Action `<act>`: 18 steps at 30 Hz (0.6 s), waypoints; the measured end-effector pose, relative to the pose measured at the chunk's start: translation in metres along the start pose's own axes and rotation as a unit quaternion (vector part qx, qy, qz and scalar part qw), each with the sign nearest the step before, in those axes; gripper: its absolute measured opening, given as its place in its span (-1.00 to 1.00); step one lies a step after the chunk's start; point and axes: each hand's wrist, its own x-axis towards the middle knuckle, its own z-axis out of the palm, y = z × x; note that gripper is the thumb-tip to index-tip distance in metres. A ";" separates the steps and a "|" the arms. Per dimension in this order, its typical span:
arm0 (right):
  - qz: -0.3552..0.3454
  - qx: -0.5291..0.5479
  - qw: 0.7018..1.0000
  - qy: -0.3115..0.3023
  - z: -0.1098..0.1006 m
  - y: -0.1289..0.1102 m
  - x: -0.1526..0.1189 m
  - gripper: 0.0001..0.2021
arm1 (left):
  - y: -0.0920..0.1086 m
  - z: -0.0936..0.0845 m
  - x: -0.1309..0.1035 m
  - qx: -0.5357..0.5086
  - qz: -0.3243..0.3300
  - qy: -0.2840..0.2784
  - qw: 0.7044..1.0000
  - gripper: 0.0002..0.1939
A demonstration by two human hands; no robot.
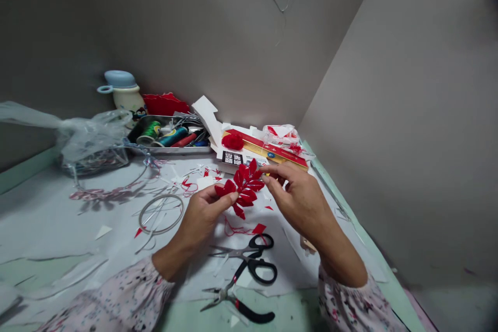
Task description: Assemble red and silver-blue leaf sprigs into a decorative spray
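A red leaf spray (246, 187) with several pointed leaves is held up over the table in the middle of the view. My left hand (206, 213) pinches its lower left part between thumb and fingers. At its right side, the thumb and index finger of my right hand (299, 198) close together at a leaf's edge; whatever is between those fingertips is too small to make out. Below lie black-handled scissors (249, 254), partly open, and long-nosed pliers (233, 298) with black and red handles, jaws apart. Red thread (233, 228) and a red scrap (259, 229) lie just under the spray.
A metal tray (175, 149) of thread spools stands at the back, beside a bottle (126, 94). Boxes (268, 149) and a red fuzzy ball (232, 141) are behind my hands. To the left are a wire ring (161, 214), a decorated hoop (105, 194) and a plastic bag (83, 137).
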 end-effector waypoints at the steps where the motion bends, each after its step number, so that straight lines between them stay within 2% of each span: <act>1: 0.011 0.006 1.000 0.007 0.000 0.001 0.001 -0.81 | 0.000 0.000 0.001 0.001 0.000 0.002 1.000 -0.89; 6: 0.114 0.123 0.984 0.062 0.015 0.012 0.006 -0.78 | 0.004 -0.002 0.004 -0.001 0.013 0.019 1.000 -0.86; 10: 0.223 0.305 0.916 0.134 0.046 0.023 0.002 -0.63 | 0.012 -0.005 0.002 -0.004 0.005 0.068 0.998 -0.85; 14: 0.263 0.455 0.846 0.089 0.075 0.018 -0.012 -0.53 | 0.017 -0.005 -0.004 -0.021 0.000 0.083 0.996 -0.86; 16: 0.255 0.498 0.825 0.074 0.084 0.011 -0.020 -0.52 | 0.018 -0.004 -0.008 -0.029 -0.007 0.084 0.996 -0.87; 18: 0.225 0.528 0.817 0.057 0.088 0.003 -0.027 -0.56 | 0.018 -0.002 -0.013 -0.035 -0.005 0.078 0.996 -0.86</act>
